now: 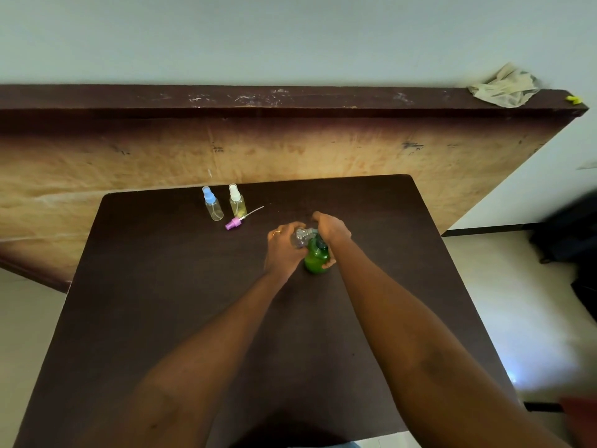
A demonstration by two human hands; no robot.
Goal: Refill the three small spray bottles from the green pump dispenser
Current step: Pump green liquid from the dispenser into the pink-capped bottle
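The green pump dispenser (316,258) stands near the middle of the dark table (161,286). My right hand (331,229) is closed over its pump head. Beside the pump's spout my left hand (282,250) holds a small clear bottle (300,237) with no cap on it. A purple spray cap (233,224) with its dip tube lies loose on the table to the left. Behind it stand two capped spray bottles, one with a blue cap (213,205) and one with a white cap (237,202).
A large wooden board (290,147) leans upright behind the table's far edge. A crumpled cloth (504,87) lies on its top right end. Pale floor shows on both sides, with dark objects (568,234) at the right.
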